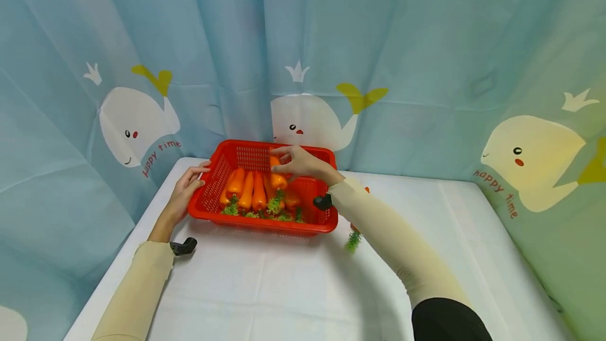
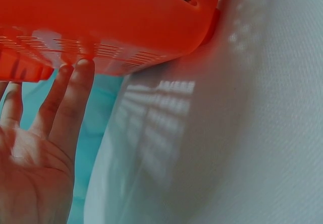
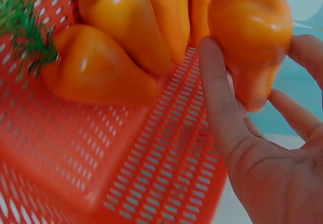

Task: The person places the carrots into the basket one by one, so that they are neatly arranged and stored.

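Note:
My right hand (image 1: 303,163) pinches an orange carrot (image 3: 250,24) with a green top between thumb and fingers, above the inside of a red plastic basket (image 1: 265,227). In the right wrist view, the carrot's tip points down toward the palm. Against the basket's left side rests my left hand (image 1: 182,191); the left wrist view shows its fingers (image 2: 68,105) fairly straight, with fingertips touching the slotted wall. Several more carrots (image 1: 246,191) lie in the basket, mostly left and centre, leafy ends toward the near side.
Another carrot lies on the white table (image 1: 265,288) right of the basket, mostly hidden by my right forearm; its green top (image 1: 353,241) shows. A blue curtain (image 1: 416,67) with whale prints hangs behind the table and at both sides.

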The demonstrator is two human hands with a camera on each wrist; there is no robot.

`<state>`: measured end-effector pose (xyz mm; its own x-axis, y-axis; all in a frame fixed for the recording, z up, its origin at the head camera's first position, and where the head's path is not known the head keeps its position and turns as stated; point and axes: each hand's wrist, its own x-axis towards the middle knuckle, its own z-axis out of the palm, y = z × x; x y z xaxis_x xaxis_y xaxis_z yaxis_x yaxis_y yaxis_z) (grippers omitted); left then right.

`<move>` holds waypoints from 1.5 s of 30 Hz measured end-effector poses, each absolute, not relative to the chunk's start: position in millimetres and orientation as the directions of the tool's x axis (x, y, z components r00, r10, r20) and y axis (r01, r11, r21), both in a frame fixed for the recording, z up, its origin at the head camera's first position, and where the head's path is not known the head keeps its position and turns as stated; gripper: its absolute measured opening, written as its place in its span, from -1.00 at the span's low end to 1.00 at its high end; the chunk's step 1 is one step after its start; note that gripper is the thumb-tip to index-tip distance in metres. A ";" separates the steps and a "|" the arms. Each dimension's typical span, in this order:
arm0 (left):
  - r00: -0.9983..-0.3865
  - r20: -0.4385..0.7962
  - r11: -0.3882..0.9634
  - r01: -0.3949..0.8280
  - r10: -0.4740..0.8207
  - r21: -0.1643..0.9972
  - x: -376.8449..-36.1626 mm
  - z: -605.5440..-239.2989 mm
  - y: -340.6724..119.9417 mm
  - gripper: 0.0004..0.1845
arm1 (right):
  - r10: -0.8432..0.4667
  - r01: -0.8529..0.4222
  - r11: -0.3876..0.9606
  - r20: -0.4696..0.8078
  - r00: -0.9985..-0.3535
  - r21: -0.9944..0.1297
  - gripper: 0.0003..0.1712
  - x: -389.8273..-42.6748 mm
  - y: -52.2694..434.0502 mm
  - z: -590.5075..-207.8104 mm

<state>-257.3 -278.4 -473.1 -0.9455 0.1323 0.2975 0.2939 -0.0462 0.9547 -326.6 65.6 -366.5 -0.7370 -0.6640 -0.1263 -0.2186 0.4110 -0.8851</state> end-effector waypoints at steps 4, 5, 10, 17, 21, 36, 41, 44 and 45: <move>-0.946 0.296 -0.066 0.289 0.132 0.955 -257.6 -473.0 -279.7 -0.65 | -0.653 -0.175 0.419 -0.163 -0.739 -0.891 -0.26 -330.4 49.0 -376.7; -0.946 0.295 -0.068 0.288 0.133 0.955 -257.6 -473.1 -279.9 -0.65 | -0.653 -0.158 0.417 -0.174 -0.737 -0.895 -0.26 -331.4 44.9 -379.9; -0.948 0.288 -0.060 0.282 0.135 0.958 -257.4 -474.2 -279.6 -0.64 | -0.649 -0.083 0.402 -0.219 -0.729 -0.912 -0.26 -333.4 27.8 -395.3; -0.949 0.283 -0.068 0.276 0.137 0.959 -258.3 -475.1 -278.5 -0.63 | -0.645 -0.021 0.394 -0.260 -0.719 -0.919 -0.26 -332.5 15.1 -407.8; -0.950 0.280 -0.059 0.275 0.135 0.960 -258.6 -474.2 -278.3 -0.63 | -0.639 0.028 0.373 -0.279 -0.717 -0.927 -0.27 -332.1 12.8 -409.4; -0.953 0.276 -0.077 0.268 0.128 0.960 -258.3 -476.2 -277.6 -0.63 | -0.630 0.099 0.376 -0.332 -0.702 -0.921 -0.34 -331.4 4.9 -416.2; -0.953 0.275 -0.071 0.268 0.125 0.961 -258.9 -475.5 -277.1 -0.63 | -0.633 0.089 0.380 -0.329 -0.701 -0.921 -0.33 -331.5 4.9 -416.3; -0.953 0.275 -0.065 0.269 0.126 0.961 -258.8 -475.8 -277.5 -0.63 | -0.633 0.088 0.383 -0.331 -0.700 -0.920 -0.31 -331.2 5.2 -417.0; -0.953 0.274 -0.064 0.268 0.126 0.961 -258.5 -476.0 -277.6 -0.63 | -0.633 0.086 0.384 -0.331 -0.700 -0.919 -0.31 -330.8 5.4 -417.1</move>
<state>-258.5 -277.6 -476.0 -0.9534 0.1258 0.2743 0.2682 -0.0637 0.9613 -330.8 5.4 -417.1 -0.6998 -0.6332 -0.3307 0.0865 0.3844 -0.9191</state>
